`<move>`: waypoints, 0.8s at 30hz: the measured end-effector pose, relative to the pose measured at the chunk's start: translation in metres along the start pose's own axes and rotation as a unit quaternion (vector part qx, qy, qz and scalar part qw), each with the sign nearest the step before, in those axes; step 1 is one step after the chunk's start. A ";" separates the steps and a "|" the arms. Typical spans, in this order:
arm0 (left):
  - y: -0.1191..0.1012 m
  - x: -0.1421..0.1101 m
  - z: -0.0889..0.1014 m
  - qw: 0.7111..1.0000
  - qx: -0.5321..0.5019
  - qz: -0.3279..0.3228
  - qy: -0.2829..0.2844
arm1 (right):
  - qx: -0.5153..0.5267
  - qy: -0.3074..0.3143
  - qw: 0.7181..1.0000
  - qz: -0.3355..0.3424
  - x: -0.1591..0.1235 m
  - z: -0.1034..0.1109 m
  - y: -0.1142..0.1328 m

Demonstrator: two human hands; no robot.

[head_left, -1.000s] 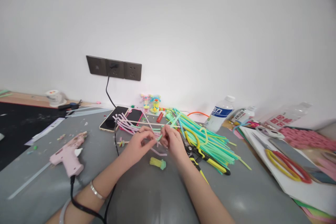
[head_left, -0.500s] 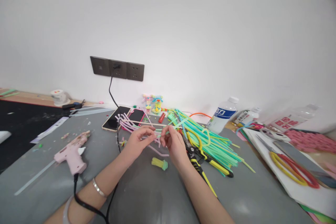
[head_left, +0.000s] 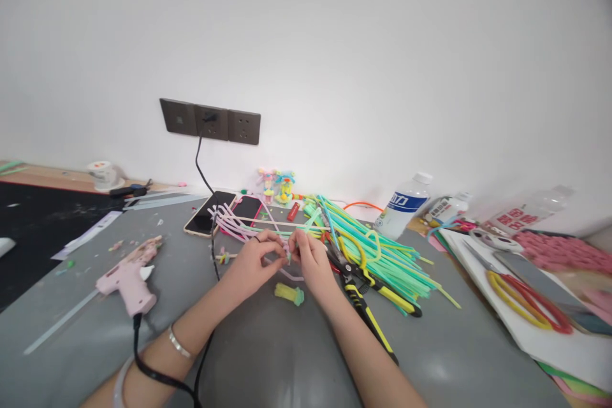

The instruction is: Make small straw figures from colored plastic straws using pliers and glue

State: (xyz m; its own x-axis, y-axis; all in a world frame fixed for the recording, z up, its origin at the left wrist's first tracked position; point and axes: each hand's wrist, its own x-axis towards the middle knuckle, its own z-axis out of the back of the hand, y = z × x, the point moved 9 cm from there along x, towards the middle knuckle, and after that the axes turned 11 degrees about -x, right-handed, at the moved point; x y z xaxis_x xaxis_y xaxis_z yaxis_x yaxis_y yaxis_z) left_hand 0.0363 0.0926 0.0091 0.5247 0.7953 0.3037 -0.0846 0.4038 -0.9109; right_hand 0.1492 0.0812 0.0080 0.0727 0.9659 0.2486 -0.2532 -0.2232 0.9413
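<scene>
Your left hand (head_left: pixel 255 262) and right hand (head_left: pixel 313 262), fingertips closed, pinch a pipe-cleaner piece (head_left: pixel 289 257). Blue-labelled bottle (head_left: pixel 404 205) capped, near green pipe cleaners (head_left: pixel 392 268); contents unclear.

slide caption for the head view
Left hand and right hand together between a pink glue gun and green pipe cleaners
</scene>
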 end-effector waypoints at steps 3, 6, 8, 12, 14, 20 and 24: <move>0.003 0.001 0.009 0.999 -0.024 0.012 -0.041 | 0.061 -0.004 0.998 -0.026 0.003 0.004 -0.006; 0.011 0.002 0.021 0.988 -0.112 0.051 -0.094 | 0.160 0.000 0.985 -0.058 0.006 0.005 -0.010; 0.017 0.002 0.024 0.974 -0.176 0.084 -0.111 | 0.200 0.010 0.977 -0.067 0.007 0.003 -0.011; 0.025 0.000 0.024 0.951 -0.247 0.123 -0.135 | 0.207 0.042 0.975 -0.069 0.004 -0.007 -0.012; 0.026 -0.001 0.025 0.951 -0.245 0.122 -0.142 | 0.195 0.054 0.977 -0.067 0.003 -0.011 -0.012; 0.016 0.002 0.017 0.977 -0.181 0.073 -0.081 | 0.122 0.016 0.992 -0.038 0.003 -0.002 -0.005; 0.008 0.002 0.009 0.993 -0.106 0.044 -0.028 | 0.054 -0.005 0.998 -0.014 0.002 0.004 0.002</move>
State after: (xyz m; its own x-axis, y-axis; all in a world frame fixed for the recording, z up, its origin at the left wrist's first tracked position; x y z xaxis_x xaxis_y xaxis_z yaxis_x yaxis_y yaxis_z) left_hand 0.0292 0.1017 0.0048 0.4753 0.8491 0.2303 0.0551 0.2325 -0.9710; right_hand 0.1529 0.0825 0.0113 0.0877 0.9709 0.2227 -0.1451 -0.2087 0.9672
